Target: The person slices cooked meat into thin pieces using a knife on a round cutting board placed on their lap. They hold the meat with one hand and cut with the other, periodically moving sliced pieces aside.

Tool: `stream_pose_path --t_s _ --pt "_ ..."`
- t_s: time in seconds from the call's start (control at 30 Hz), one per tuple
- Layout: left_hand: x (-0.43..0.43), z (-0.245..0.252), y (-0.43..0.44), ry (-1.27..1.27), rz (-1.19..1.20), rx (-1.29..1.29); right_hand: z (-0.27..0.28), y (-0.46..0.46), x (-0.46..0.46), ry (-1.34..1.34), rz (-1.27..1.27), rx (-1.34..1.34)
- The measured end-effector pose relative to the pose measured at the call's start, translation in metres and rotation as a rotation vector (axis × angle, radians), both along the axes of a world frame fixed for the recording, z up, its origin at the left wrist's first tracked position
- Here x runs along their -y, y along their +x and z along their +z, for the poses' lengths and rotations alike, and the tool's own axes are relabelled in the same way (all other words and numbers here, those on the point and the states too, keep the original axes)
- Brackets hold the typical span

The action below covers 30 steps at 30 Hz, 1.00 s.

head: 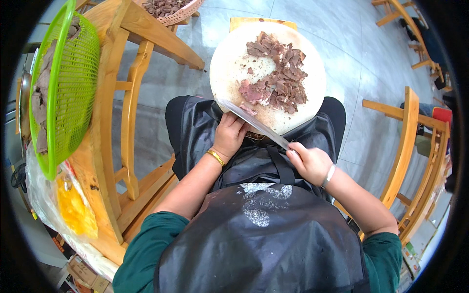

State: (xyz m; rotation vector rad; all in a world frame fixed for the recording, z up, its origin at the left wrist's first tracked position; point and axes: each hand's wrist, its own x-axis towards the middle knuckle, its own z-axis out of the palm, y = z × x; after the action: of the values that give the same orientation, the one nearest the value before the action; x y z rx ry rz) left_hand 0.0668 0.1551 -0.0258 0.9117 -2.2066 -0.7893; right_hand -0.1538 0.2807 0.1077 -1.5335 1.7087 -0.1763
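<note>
A round white cutting board [231, 64] lies before me, above my knees. Thin slices of brown cooked meat [287, 88] are heaped across its middle and right side, with a pinker chunk of meat [253, 91] at the heap's lower left. My right hand [311, 164] grips the handle of a knife [256, 124], whose blade slants up and left over the board's near edge. Just beyond the blade lies a small strip of meat [248, 108]. My left hand [229, 135] is at the near edge beside the blade, fingers curled; its fingertips are partly hidden, so I cannot tell whether it holds meat.
At left, a green plastic basket [75, 84] with large meat pieces stands on a wooden table [91, 161], near a plastic bag [75, 208] with yellow on it. A pink basket [181, 13] of cut meat is at the top. Wooden chairs [397, 146] stand at right.
</note>
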Motion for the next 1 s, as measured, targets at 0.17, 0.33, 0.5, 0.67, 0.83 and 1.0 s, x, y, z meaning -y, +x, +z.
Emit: stream_pose_path --t_s 0.17,0.33,0.5,0.67,0.83,1.0 --pt "0.0 0.0 0.0 0.044 -0.006 0.038 0.009 -0.01 -0.013 0.124 0.02 -0.064" --pt "0.003 -0.001 -0.002 0.004 0.011 0.043 -0.015 0.008 0.018 0.12 0.039 -0.048" --pt "-0.001 0.002 -0.003 0.046 0.001 0.016 -0.096 0.035 0.065 -0.067 0.008 -0.033" --pt "0.002 0.009 -0.003 -0.011 -0.007 -0.016 -0.095 0.02 0.096 0.109 -0.203 0.273" --pt "0.002 0.01 -0.003 0.011 -0.008 -0.003 -0.066 0.011 0.059 -0.303 0.002 0.205" --pt "0.002 0.008 -0.004 0.003 0.012 0.008 0.0 -0.009 -0.003 0.067 0.0 0.018"
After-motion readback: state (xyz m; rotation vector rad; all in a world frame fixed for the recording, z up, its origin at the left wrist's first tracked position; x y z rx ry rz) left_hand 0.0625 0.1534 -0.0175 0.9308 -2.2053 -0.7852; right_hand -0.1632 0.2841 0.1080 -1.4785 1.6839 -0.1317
